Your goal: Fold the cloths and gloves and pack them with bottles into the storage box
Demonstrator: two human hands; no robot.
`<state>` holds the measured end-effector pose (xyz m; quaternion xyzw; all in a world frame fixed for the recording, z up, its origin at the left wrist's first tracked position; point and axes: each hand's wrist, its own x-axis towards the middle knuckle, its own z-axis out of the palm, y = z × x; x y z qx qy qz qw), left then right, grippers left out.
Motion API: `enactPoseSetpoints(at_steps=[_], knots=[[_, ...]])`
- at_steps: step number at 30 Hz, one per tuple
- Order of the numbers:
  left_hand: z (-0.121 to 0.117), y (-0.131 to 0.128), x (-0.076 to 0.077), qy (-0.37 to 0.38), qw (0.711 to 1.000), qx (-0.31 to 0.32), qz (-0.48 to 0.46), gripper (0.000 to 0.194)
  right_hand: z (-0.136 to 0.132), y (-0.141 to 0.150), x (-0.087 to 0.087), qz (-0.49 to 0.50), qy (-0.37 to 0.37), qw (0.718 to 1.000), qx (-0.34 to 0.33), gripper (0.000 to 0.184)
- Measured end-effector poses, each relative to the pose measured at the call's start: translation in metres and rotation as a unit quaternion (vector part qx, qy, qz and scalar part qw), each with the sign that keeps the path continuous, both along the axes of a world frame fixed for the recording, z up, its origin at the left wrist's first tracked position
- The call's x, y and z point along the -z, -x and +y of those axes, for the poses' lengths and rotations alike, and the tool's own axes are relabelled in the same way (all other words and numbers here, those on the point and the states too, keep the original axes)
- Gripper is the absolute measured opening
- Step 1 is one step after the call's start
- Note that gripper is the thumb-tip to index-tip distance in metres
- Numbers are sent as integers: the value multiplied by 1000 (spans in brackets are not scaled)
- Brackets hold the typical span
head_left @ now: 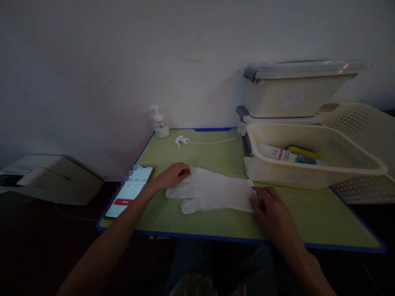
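Observation:
A thin white disposable glove lies flat on the green tabletop, its fingers to the left and its cuff to the right. At the fingertip end, my left hand has its fingers curled closed on a tip of the glove. My right hand pinches the edge of the cuff between thumb and fingers. Beyond the glove lies a white spray trigger head with its long thin tube pointing right.
A phone showing a timer lies by my left forearm. A clear pump bottle stands at the back left corner. On the right, an open cream bin holds a white bottle and something yellow; lidded boxes stand behind it.

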<state>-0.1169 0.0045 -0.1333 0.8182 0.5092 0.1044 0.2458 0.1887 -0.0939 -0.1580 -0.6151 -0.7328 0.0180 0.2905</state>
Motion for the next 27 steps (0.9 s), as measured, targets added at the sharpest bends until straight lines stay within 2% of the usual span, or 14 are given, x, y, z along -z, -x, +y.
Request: enactPoseSetpoints(at_steps=[6, 14, 21, 24, 27], knots=[[1, 0, -1, 11, 1000, 2, 0, 14, 1, -2, -3, 32, 0, 999, -3, 30], [3, -3, -1, 6, 1000, 0, 17, 13, -3, -3, -2, 8, 7, 999, -31, 30], [-5, -14, 0, -33, 997, -27, 61, 10, -8, 1, 3, -45, 2, 999, -13, 33], [-11, -16, 0, -49, 994, -41, 83, 13, -8, -1, 0, -64, 8, 998, -25, 32], [-16, -20, -7, -61, 991, -48, 108, 14, -5, 0, -10, -81, -12, 996, -37, 29]])
